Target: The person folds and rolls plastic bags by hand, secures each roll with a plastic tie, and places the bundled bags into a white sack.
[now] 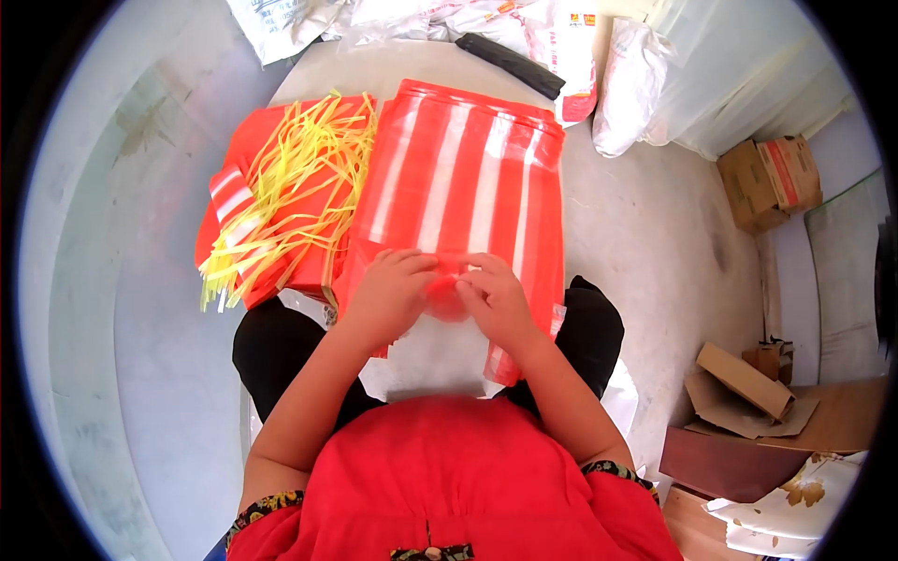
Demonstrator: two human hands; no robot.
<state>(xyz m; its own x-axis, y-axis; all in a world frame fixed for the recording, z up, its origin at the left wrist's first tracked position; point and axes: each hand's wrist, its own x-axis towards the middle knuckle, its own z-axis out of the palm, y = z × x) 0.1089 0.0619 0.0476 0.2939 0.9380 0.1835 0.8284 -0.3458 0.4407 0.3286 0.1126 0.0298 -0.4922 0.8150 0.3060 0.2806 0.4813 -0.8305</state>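
Red-and-white striped plastic bags [458,168] lie in a flat stack in front of me. At the stack's near edge, my left hand [393,288] has its fingers closed on the red plastic. My right hand [496,294] pinches the same edge a short way to the right, thumb against fingers. Between the hands a bit of thin red film bulges down. Left of the stack, a bundle of yellow strips [309,178] lies over red sheets [257,140], with a small striped piece [232,196] beside it.
Behind the stack are a black rolled item [510,65] and white printed bags [412,19]. A wrapped white bundle [631,84] stands at the back right. Cardboard boxes [772,182] are on the right, with an opened carton [748,393] lower down. My knees flank the work surface.
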